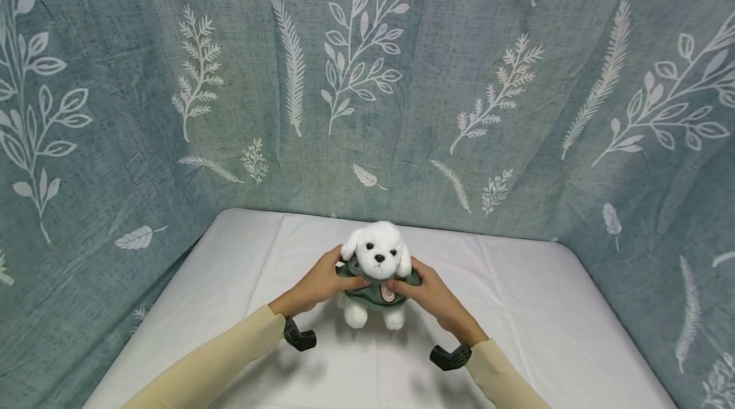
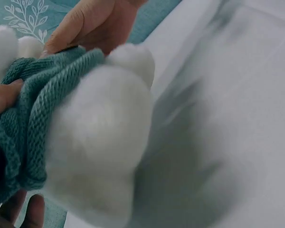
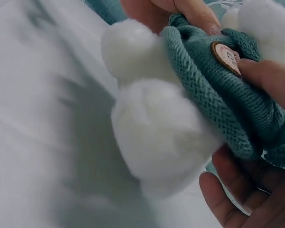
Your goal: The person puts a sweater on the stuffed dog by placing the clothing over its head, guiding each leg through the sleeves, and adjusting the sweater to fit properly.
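Note:
A white plush dog (image 1: 380, 249) in a green knitted sweater (image 1: 367, 295) faces the head camera, held upright between both hands. My left hand (image 1: 321, 279) grips its side, thumb across the chest and fingers behind. On the other side my right hand (image 1: 433, 291) grips it likewise, the thumb beside a round patch (image 1: 388, 293) on the sweater. In the left wrist view the plush dog's white lower body (image 2: 104, 128) hangs below the sweater's hem. The right wrist view shows its white legs (image 3: 156, 128) over a shadow on the cloth. Some fingers are hidden behind the toy.
A white cloth-covered table (image 1: 304, 230) lies beneath. Blue-green curtains (image 1: 230, 77) printed with white leaves stand behind it and on both sides. Each wrist wears a black device, one on the left wrist (image 1: 300, 335) and one on the right wrist (image 1: 450, 356).

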The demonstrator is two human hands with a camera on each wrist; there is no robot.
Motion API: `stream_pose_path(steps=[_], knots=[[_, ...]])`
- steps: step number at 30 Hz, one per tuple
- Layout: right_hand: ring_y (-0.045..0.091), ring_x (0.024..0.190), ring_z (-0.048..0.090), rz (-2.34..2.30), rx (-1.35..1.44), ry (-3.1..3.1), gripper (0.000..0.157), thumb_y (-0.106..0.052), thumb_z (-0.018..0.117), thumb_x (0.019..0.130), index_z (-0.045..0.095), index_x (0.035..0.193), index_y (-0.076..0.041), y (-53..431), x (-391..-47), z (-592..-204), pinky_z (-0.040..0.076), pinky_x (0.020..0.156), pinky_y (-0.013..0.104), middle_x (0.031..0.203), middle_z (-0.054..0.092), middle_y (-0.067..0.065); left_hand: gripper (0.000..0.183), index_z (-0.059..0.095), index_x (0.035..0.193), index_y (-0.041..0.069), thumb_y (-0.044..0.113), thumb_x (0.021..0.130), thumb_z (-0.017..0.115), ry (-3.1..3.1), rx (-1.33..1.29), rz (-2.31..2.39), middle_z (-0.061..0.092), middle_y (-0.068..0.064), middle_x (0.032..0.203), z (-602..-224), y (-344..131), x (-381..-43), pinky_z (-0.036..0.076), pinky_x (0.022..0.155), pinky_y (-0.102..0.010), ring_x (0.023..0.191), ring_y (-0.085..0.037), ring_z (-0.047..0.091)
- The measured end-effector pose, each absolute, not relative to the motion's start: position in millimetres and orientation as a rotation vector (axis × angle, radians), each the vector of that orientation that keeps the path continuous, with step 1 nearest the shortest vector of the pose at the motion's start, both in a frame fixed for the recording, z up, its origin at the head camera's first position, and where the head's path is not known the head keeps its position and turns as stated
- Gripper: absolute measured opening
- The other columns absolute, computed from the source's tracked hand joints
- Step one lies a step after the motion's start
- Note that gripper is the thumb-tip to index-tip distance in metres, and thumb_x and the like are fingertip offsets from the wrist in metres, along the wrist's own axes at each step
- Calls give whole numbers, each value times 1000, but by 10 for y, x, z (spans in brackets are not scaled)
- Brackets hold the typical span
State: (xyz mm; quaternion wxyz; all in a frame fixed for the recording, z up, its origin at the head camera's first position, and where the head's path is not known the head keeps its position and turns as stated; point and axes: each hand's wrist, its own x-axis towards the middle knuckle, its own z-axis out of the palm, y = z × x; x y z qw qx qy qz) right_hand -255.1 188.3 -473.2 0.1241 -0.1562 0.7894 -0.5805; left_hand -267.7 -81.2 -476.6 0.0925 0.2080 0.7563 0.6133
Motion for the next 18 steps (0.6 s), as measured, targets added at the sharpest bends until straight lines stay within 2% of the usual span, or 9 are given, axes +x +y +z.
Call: stream_pose_path(steps=[7,13,18], knots=[[25,129,57,-1666,-418,2277,60,-39,76,94,53,148,-25,1907,-2542,-4674,47,104,47,144,57,3,67,55,143,21,38,85,86,2257,614,1785,61,5,136,-4719,-782,-2661,47,103,-43,126,-16,56],[25,114,64,-1678,-331,2226,58,-43,75,94,56,145,-22,1908,-2526,-4618,54,89,44,133,64,5,63,59,139,16,43,88,82,2256,591,1791,63,2,131,-4699,-758,-2660,50,97,-43,120,-20,57],[25,107,65,-1708,-285,2170,57,-42,74,96,57,144,-16,1896,-2520,-4585,56,80,41,127,66,9,63,58,141,17,45,89,81,2200,551,1817,62,2,135,-4676,-729,-2662,48,102,-43,125,-18,56]])
